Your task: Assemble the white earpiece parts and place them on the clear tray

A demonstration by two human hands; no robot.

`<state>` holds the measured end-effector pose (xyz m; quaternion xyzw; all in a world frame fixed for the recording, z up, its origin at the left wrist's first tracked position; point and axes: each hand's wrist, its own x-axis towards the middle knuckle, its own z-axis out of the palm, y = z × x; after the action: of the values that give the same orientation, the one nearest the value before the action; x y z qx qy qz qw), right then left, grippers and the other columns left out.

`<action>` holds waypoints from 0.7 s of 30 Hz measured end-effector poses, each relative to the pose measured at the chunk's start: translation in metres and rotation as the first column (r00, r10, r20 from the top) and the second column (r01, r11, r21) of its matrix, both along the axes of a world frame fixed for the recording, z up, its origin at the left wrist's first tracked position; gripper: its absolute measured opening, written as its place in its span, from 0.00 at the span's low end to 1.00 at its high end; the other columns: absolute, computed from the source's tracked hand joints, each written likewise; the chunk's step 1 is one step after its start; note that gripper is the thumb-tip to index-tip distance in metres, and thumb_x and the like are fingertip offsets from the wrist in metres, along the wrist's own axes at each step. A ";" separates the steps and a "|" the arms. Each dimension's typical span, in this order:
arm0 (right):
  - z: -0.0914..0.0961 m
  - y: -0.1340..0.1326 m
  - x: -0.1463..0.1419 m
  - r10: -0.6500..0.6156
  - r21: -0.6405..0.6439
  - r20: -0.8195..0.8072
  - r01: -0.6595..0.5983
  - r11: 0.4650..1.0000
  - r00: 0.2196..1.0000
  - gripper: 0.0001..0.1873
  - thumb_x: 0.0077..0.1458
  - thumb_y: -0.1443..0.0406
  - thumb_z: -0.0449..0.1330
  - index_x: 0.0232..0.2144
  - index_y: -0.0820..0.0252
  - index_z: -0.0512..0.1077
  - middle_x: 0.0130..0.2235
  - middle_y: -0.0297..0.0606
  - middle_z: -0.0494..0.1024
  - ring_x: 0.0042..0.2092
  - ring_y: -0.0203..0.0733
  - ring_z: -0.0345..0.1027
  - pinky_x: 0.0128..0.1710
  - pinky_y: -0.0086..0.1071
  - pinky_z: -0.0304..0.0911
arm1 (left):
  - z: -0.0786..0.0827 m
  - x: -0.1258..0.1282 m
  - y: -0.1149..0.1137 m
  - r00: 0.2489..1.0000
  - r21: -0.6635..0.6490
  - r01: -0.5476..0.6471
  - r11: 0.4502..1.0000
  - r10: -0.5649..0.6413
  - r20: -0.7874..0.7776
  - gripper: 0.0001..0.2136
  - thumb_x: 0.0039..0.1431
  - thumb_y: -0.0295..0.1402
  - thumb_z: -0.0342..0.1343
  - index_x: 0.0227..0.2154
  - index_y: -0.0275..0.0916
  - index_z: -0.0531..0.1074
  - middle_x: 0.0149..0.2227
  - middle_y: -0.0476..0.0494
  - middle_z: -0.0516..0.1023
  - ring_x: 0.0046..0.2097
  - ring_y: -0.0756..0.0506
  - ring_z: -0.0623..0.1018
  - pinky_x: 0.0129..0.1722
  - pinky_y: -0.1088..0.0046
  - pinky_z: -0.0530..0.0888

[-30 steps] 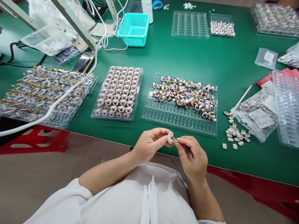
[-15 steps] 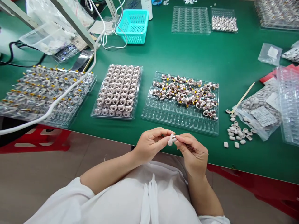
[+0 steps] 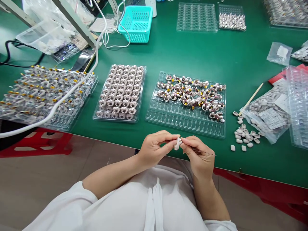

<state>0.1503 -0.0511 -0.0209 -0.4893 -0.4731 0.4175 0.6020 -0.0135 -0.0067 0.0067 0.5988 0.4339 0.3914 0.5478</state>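
Observation:
Just past the table's front edge, my left hand (image 3: 154,148) is closed, thumb and fingertips pinching a small white curved plastic part (image 3: 177,144). My right hand (image 3: 198,154) meets it from the other side, its fingertips pinched on the part's right end. A thin metal tool (image 3: 209,153), perhaps tweezers, also lies in the right hand and sticks out past the palm. Fingers cover much of the part. Beyond the hands is a clear tray (image 3: 185,123) with jumbled white curved parts (image 3: 190,91) bearing yellow tabs in its upper rows.
At left of centre stands a tray of white housings (image 3: 120,91). More tabbed parts (image 3: 45,93) fill trays farther left, under a white cable (image 3: 72,93). Loose white caps (image 3: 246,133), a wooden stick (image 3: 252,96) and a bag (image 3: 271,112) lie right. A turquoise basket (image 3: 137,24) is behind.
The white part has turned slightly between my fingertips and stands more upright. Both hands stay almost in place, and the view has shifted a little.

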 end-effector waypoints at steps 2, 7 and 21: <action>0.000 0.000 0.000 0.002 -0.011 -0.005 -0.002 1.000 1.000 0.11 0.55 0.72 0.67 0.38 0.51 0.82 0.32 0.34 0.79 0.30 0.35 0.71 0.25 0.29 0.67 | 0.000 0.000 0.000 1.000 0.018 0.000 1.000 0.001 -0.012 0.08 0.59 0.32 0.62 0.39 0.39 0.84 0.30 0.42 0.83 0.33 0.46 0.79 0.33 0.73 0.75; 0.001 0.000 0.002 0.012 -0.082 -0.015 -0.013 0.997 1.000 0.07 0.55 0.70 0.67 0.37 0.53 0.82 0.32 0.34 0.79 0.29 0.34 0.70 0.25 0.28 0.67 | -0.001 -0.001 0.000 1.000 0.053 0.019 0.998 -0.018 -0.021 0.08 0.60 0.31 0.62 0.41 0.39 0.83 0.31 0.42 0.83 0.33 0.47 0.79 0.33 0.74 0.76; 0.005 0.000 0.011 0.136 -0.242 -0.004 -0.133 0.961 0.991 0.07 0.59 0.65 0.64 0.41 0.55 0.80 0.35 0.35 0.78 0.27 0.32 0.68 0.25 0.27 0.67 | -0.013 -0.004 0.001 0.994 0.181 0.109 0.977 -0.103 -0.045 0.10 0.64 0.28 0.58 0.45 0.36 0.81 0.32 0.42 0.84 0.35 0.48 0.81 0.37 0.74 0.79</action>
<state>0.1609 -0.0507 -0.0159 -0.5284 -0.4547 0.5086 0.5054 -0.0174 -0.0062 -0.0062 0.6758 0.3731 0.3892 0.5027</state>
